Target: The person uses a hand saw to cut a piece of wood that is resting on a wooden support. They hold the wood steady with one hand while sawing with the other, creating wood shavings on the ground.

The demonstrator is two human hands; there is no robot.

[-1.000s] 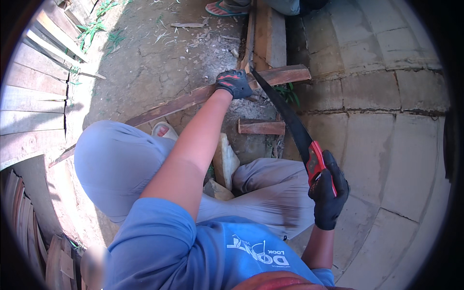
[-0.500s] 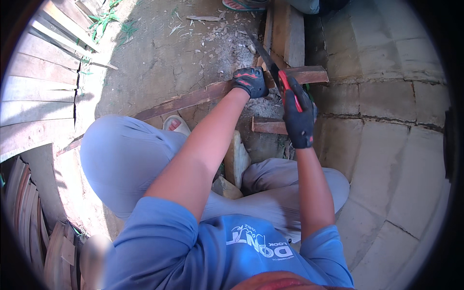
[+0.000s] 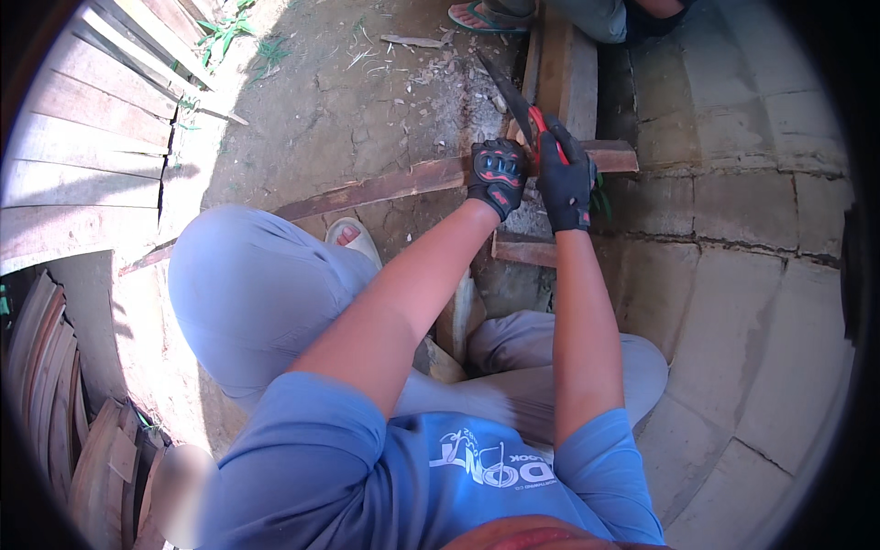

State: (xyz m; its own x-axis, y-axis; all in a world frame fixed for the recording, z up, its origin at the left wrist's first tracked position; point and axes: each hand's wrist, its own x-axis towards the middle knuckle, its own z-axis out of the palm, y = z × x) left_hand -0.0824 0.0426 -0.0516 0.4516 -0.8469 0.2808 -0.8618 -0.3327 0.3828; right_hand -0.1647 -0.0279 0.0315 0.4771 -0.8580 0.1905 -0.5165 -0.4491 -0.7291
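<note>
My right hand point(image 3: 565, 179), in a black glove, is wrapped round the red and black handle of a handsaw point(image 3: 505, 89). The dark blade points away and to the left, over the far side of a long reddish-brown wooden strip point(image 3: 385, 187). My left hand point(image 3: 500, 178), gloved in black with red trim, is closed over this strip just left of the saw handle; its fingertips are hidden. The strip runs from beside my left knee to a free end at the right, crossing a thicker plank point(image 3: 553, 73). Whether the teeth touch the wood I cannot tell.
A short wood piece point(image 3: 522, 249) lies nearer me, beside a stone-like block point(image 3: 458, 321) between my legs. Another person's sandalled foot point(image 3: 490, 17) rests by the plank's far end. Wood boards point(image 3: 92, 174) stand at left; concrete blocks point(image 3: 742, 206) lie at right.
My right hand has pushed the saw forward, away from me. My left hand has shifted right along the strip, closer to the saw, and turned its back upward. The view has shifted slightly.
</note>
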